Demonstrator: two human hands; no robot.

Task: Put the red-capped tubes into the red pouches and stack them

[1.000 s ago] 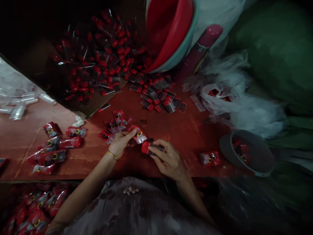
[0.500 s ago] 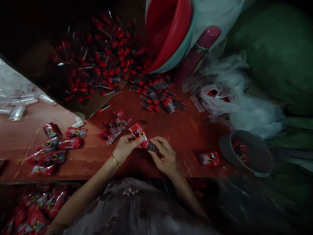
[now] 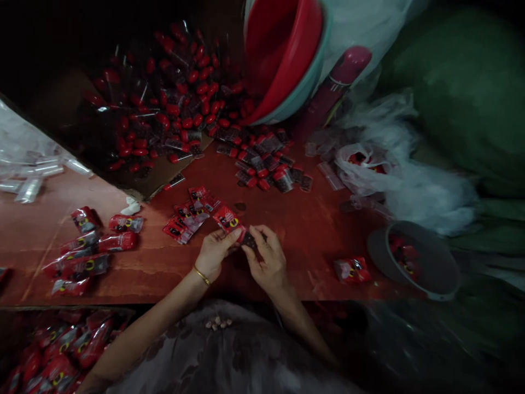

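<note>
My left hand (image 3: 214,253) pinches a red printed plastic sleeve (image 3: 226,219) with a yellow and black emblem. Into or against its near end, my right hand (image 3: 267,256) grips a small clear tube (image 3: 248,238) with dark contents; how deep the tube sits is hidden by the fingers. Just beyond my left hand lies a small pile of flat red sleeves (image 3: 180,223). Farther off on the red table (image 3: 320,230) is a heap of red-capped tubes (image 3: 262,161). Several wrapped tubes (image 3: 82,257) lie to the left.
A cardboard box (image 3: 151,180) of red-capped tubes lies open at the back left. A red basin (image 3: 283,60) leans beside a pink spray can (image 3: 332,87). At right are a plastic bag (image 3: 365,169), a grey bowl (image 3: 383,254) and a red packet (image 3: 351,268).
Both hands have shifted slightly, the right one inward and to the left. The sleeve and tube are closer together, with less of the tube showing. The surrounding piles look the same.
</note>
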